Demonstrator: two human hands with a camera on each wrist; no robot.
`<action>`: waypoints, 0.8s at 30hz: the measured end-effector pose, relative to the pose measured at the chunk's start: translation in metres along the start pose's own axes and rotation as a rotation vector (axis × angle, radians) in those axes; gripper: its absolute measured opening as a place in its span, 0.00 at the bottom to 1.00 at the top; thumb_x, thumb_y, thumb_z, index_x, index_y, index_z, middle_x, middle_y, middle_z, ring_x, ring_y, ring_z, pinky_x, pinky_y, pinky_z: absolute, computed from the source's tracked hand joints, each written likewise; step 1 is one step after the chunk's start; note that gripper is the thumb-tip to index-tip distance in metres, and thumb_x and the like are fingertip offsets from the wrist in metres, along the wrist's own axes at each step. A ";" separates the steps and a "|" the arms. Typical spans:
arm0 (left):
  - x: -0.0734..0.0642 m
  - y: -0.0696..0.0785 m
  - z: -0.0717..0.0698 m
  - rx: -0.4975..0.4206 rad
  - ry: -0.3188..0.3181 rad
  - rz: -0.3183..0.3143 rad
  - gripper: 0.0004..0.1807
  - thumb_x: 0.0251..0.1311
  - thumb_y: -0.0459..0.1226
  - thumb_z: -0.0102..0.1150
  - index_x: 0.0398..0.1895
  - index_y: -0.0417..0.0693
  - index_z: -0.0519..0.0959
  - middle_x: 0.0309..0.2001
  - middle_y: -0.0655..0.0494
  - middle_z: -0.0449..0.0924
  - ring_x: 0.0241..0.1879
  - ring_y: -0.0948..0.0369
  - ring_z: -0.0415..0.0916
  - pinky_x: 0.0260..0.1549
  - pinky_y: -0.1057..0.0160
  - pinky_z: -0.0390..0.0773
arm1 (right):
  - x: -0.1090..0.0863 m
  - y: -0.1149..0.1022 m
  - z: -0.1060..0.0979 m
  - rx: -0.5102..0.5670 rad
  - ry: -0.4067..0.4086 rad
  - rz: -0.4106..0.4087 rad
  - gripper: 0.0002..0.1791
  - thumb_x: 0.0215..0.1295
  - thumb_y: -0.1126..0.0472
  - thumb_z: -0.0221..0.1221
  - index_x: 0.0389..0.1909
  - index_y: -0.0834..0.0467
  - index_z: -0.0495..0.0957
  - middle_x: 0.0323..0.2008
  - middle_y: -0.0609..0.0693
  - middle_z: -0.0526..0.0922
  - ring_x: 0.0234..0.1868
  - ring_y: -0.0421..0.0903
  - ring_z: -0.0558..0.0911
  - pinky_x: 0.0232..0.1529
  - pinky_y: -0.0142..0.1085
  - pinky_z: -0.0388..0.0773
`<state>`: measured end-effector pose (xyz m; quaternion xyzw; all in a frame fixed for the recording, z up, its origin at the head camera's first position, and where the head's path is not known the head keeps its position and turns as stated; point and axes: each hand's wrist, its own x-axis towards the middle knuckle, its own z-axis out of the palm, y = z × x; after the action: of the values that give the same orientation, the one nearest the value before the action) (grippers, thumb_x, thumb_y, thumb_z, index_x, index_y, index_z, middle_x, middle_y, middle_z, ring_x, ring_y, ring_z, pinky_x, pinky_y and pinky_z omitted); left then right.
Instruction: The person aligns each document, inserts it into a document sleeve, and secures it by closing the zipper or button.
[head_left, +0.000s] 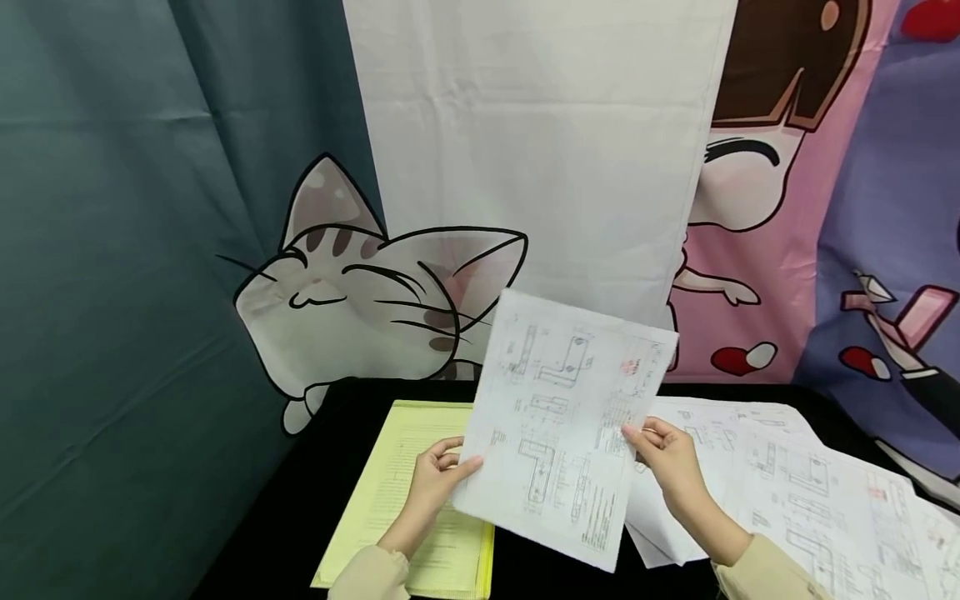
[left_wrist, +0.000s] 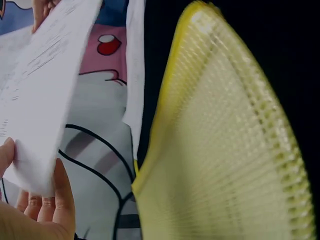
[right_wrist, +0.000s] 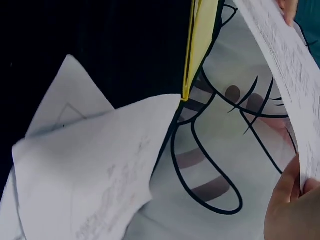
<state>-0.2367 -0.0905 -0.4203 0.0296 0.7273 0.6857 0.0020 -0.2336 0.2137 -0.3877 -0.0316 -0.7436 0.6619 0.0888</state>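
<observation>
A white paper sheet printed with technical drawings (head_left: pixel 566 417) is held up and tilted over the table between both hands. My left hand (head_left: pixel 435 479) pinches its lower left edge, thumb on the printed face and fingers behind. On the opposite edge my right hand (head_left: pixel 671 467) pinches the sheet between thumb and curled fingers. The left wrist view shows the same left hand (left_wrist: pixel 45 212) around the lower end of the paper (left_wrist: pixel 45 100). In the right wrist view the right hand (right_wrist: pixel 292 210) grips the sheet's edge (right_wrist: pixel 295 75).
Below the left hand lies a yellow mesh document pouch (head_left: pixel 390 483) with printed pages inside. Several loose drawing sheets (head_left: pixel 757 475) overlap at the right of the black tabletop (head_left: pixel 277 508). Behind stands a cloth backdrop (head_left: pixel 540 150) with cartoon figures.
</observation>
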 end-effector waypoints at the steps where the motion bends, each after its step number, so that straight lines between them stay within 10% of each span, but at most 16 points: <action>1: 0.001 -0.002 0.001 -0.009 0.001 -0.007 0.29 0.55 0.37 0.65 0.57 0.32 0.69 0.29 0.56 0.84 0.26 0.67 0.80 0.29 0.69 0.82 | 0.000 0.001 0.000 0.040 0.029 0.019 0.16 0.67 0.62 0.56 0.45 0.72 0.70 0.22 0.32 0.83 0.26 0.29 0.80 0.32 0.22 0.79; 12: 0.008 -0.010 0.025 -0.314 0.033 -0.138 0.15 0.60 0.38 0.61 0.46 0.39 0.74 0.29 0.64 0.83 0.30 0.68 0.82 0.36 0.68 0.83 | -0.009 0.006 0.026 0.374 0.113 0.104 0.04 0.67 0.66 0.54 0.40 0.57 0.71 0.24 0.33 0.84 0.30 0.29 0.83 0.37 0.22 0.80; 24: 0.005 -0.002 0.045 -0.330 0.070 -0.078 0.18 0.63 0.37 0.57 0.52 0.35 0.73 0.43 0.54 0.85 0.36 0.65 0.84 0.40 0.65 0.83 | -0.017 0.009 0.034 0.443 0.047 0.218 0.07 0.67 0.68 0.53 0.40 0.52 0.71 0.25 0.33 0.83 0.30 0.29 0.82 0.36 0.21 0.79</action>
<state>-0.2401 -0.0454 -0.4245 -0.0233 0.6050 0.7959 0.0081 -0.2234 0.1785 -0.4021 -0.1069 -0.5704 0.8134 0.0388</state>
